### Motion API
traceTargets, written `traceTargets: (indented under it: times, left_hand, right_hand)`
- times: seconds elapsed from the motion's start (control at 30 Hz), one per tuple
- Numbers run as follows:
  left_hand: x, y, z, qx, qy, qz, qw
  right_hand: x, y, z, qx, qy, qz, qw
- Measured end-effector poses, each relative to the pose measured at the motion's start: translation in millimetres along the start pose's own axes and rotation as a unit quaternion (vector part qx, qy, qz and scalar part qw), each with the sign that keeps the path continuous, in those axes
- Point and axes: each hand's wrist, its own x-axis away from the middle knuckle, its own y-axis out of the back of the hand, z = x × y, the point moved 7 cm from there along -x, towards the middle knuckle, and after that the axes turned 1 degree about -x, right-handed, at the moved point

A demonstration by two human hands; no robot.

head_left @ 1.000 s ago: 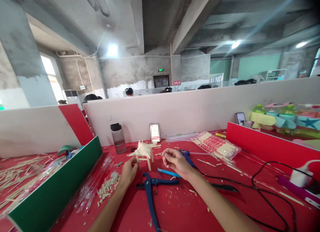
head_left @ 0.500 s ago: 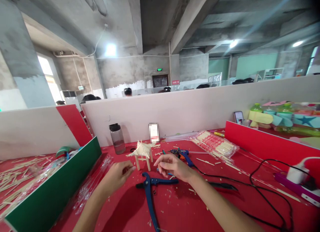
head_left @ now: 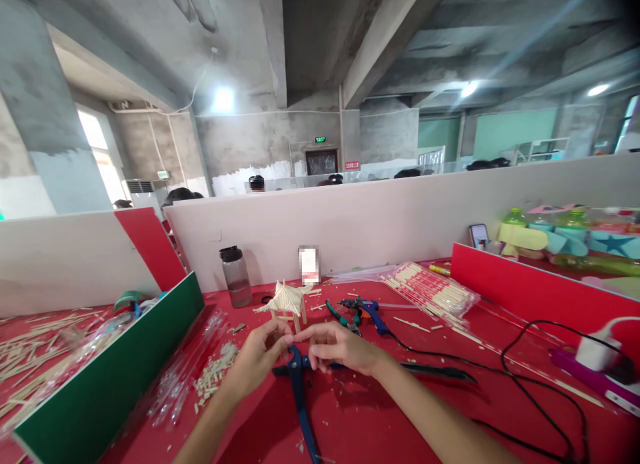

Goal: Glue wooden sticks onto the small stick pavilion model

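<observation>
My left hand (head_left: 263,354) is closed in a pinch, and whatever its fingertips hold is too small to make out. My right hand (head_left: 345,347) has its index finger stretched to the left fingertips, its thumb apart and other fingers loosely curled; it appears to hold nothing. Just behind the hands stands a small stick pavilion (head_left: 287,301) with a pointed roof, its legs partly hidden. Below the hands lies a blue-handled cutter (head_left: 301,401), its upper part partly covered by them. Green-handled pliers (head_left: 338,315) and a blue glue gun (head_left: 371,312) lie right of the pavilion.
A dark-lidded bottle (head_left: 235,277) stands at the back left. Small cut stick pieces (head_left: 213,377) lie left of my left arm. Bundled sticks (head_left: 433,291) are at the back right. A black cable (head_left: 450,354) runs to a purple power strip (head_left: 595,377). Green (head_left: 110,371) and red (head_left: 530,291) dividers flank the table.
My left hand has moved right and my right hand slightly left, so their fingertips now meet in front of the pavilion. The pliers and the pile of cut pieces show more fully.
</observation>
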Motion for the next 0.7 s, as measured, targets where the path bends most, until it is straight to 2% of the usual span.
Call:
traceTargets:
  times: [0.13, 0.4, 0.6, 0.7]
  left_hand:
    - [3.2, -8.1, 3.3, 0.033, -0.011, 0.04, 0.999]
    - [6.5, -19.0, 2.5, -0.017, -0.016, 0.061, 0.998]
    - [7.7, -11.1, -4.9, -0.048, -0.031, 0.068, 0.996]
    - [5.8, -1.8, -4.7, -0.035, -0.056, 0.064, 0.996]
  right_hand:
    - [0.9, -0.5, -4.2, -0.025, -0.018, 0.002, 1.0]
    - [1.5, 3.6, -10.7, -0.04, -0.034, 0.001, 0.999]
    - [-0.5, -0.4, -8.0, -0.042, -0.03, 0.01, 0.999]
    - [-1.3, 4.9, -6.0, -0.049, -0.025, -0.017, 0.998]
